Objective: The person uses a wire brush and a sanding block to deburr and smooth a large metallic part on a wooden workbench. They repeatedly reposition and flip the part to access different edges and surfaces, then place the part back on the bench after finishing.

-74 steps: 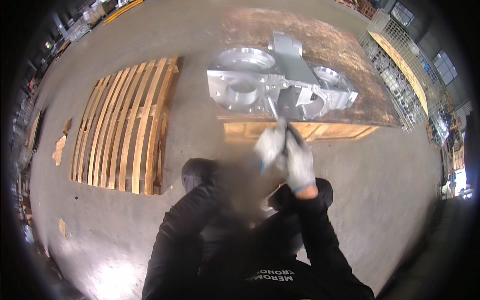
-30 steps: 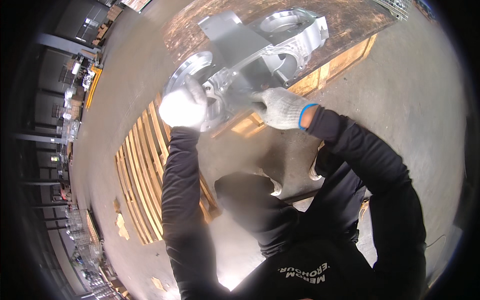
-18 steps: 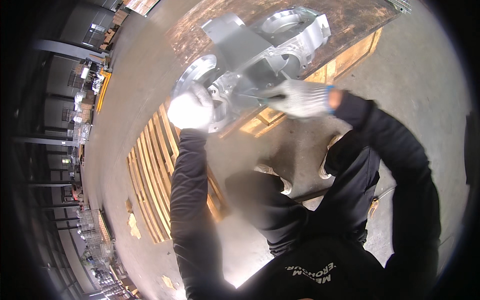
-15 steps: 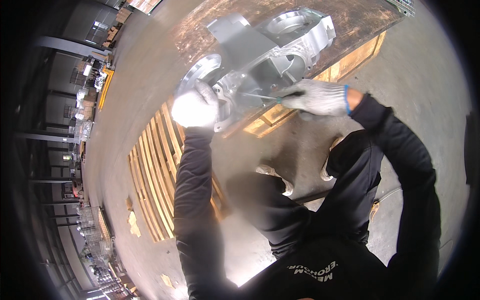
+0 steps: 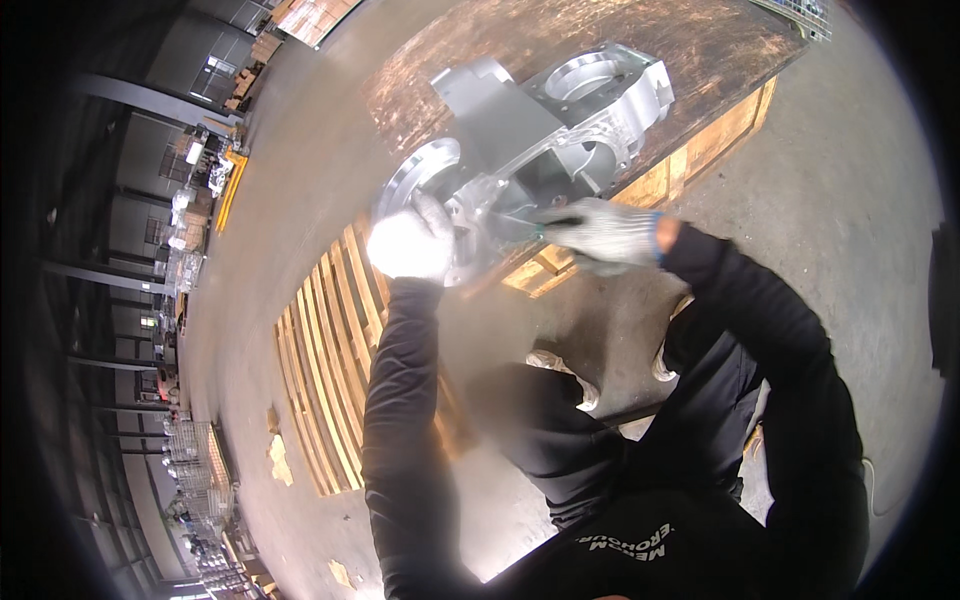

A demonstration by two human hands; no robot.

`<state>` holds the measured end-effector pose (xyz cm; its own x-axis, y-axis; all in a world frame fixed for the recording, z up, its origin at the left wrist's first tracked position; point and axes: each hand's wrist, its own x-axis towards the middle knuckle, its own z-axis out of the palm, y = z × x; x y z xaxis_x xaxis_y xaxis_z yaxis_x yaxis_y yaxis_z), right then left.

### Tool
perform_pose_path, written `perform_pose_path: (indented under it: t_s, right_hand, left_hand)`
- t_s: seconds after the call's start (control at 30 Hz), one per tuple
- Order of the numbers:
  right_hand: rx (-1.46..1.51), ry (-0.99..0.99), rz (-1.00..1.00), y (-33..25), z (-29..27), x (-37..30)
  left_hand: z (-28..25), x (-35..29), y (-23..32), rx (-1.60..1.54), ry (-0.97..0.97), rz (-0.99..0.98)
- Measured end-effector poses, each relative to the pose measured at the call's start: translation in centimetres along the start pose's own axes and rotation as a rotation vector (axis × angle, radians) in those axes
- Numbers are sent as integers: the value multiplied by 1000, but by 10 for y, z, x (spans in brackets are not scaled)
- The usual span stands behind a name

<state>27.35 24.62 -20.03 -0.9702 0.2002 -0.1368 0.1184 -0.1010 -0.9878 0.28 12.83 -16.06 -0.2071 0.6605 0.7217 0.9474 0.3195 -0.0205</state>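
Observation:
A large silver metal casting (image 5: 510, 125), with round bored openings and a deep hollow, lies on a worn brown wooden tabletop. My left hand (image 5: 412, 243), in a pale knit glove, is closed around the casting's near left end; glare washes out most of its fingers. In my right hand (image 5: 605, 235), also gloved, is a thin rod-like tool (image 5: 517, 220) with a bit of green at the grip. Its slim shaft points left into the casting's near side, close to my left hand. Motion blurs the tool, so its exact kind and tip cannot be made out.
The tabletop (image 5: 720, 60) rests on a pale wooden crate frame (image 5: 700, 150). A slatted wooden pallet (image 5: 335, 350) lies on the concrete floor to the left. Scraps (image 5: 281, 460) lie beyond it. Racks, cartons and a yellow pallet jack (image 5: 232, 190) line the far left.
The casting and table appear lower in the picture as the view shifts. My right hand has moved left, closer to my left hand, with the tool still in it.

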Motion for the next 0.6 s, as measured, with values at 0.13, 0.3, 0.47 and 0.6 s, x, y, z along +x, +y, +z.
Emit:
perform_pose_path:
  t_s: [0.13,0.3,0.47,0.6]
  right_hand:
    - [-144,127,187,13,-1,4]
    - [-201,130,25,-7,21,-3]
    - [18,221,217,-13,34,-2]
    - [158,173,66,6,39,4]
  left_hand:
    - [3,-4,-3,36,65,11]
    - [-2,-4,-2,-5,-85,-33]
    - [-4,-2,-1,24,-21,8]
    - [-11,-3,0,-25,-227,-52]
